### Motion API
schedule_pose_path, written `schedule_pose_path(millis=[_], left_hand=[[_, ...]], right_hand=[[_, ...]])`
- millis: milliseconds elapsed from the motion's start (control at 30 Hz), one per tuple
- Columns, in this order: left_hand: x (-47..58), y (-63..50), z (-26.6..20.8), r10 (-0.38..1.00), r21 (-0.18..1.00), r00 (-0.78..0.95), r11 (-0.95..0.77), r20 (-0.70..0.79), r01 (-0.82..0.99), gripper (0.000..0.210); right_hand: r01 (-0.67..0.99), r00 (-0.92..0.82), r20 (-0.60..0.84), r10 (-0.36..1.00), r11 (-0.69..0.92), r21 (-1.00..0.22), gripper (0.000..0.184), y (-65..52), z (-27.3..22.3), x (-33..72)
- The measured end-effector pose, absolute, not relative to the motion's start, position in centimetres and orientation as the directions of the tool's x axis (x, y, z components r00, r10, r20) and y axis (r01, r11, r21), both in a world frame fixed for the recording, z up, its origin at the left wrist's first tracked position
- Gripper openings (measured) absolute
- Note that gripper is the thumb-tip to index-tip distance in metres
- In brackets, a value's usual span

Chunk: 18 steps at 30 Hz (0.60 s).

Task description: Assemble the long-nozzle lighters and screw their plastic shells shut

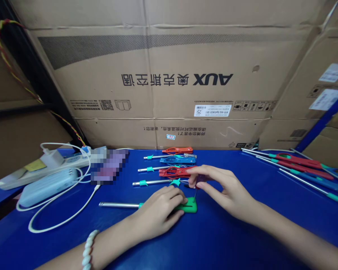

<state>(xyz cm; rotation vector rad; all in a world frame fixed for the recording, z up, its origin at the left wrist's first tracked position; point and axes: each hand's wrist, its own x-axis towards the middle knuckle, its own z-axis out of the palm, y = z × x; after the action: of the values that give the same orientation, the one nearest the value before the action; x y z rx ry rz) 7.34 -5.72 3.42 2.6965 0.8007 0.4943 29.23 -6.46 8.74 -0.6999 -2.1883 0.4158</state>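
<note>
On the blue table lies a green plastic handle [190,206] with a dark slot. A silver metal tube [118,205] with a teal collar sticks out to its left. My left hand [165,210] is closed over the handle and presses it down, hiding its middle. My right hand [221,187] pinches a small screwdriver [195,193], its thin shaft pointing down at the handle's right end. Most of the screwdriver's grip is hidden by my fingers. Just beyond my hands sit a red handle shell [173,172], a blue one [178,160] and an orange one [178,150].
Several metal tubes [153,183] with teal collars lie beside the shells. At the right are several rods with red and blue handles [298,163]. A power strip [73,161], pale blue power bank [49,186] and white cable [59,229] occupy the left. Cardboard [171,56] walls the back.
</note>
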Motion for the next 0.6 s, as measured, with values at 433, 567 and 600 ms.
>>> schedule_pose_path(millis=[433,567,600], left_hand=[[7.3,-5.7,3.5,0.561,0.358,0.792,-0.809,0.240,0.465,0.013],[7.3,-5.7,3.5,0.555,0.352,0.790,-0.817,0.262,0.457,0.014],[7.3,-5.8,3.5,0.551,0.348,0.790,-0.820,0.269,0.454,0.014]], right_hand=[[0.288,-0.546,0.535,0.645,0.744,-0.602,0.021,-6.6,9.4,29.2],[0.365,-0.467,0.725,0.507,0.857,-0.364,0.015,-6.4,7.8,29.0],[0.381,-0.472,0.750,0.463,0.874,-0.300,0.018,-6.5,7.6,29.0]])
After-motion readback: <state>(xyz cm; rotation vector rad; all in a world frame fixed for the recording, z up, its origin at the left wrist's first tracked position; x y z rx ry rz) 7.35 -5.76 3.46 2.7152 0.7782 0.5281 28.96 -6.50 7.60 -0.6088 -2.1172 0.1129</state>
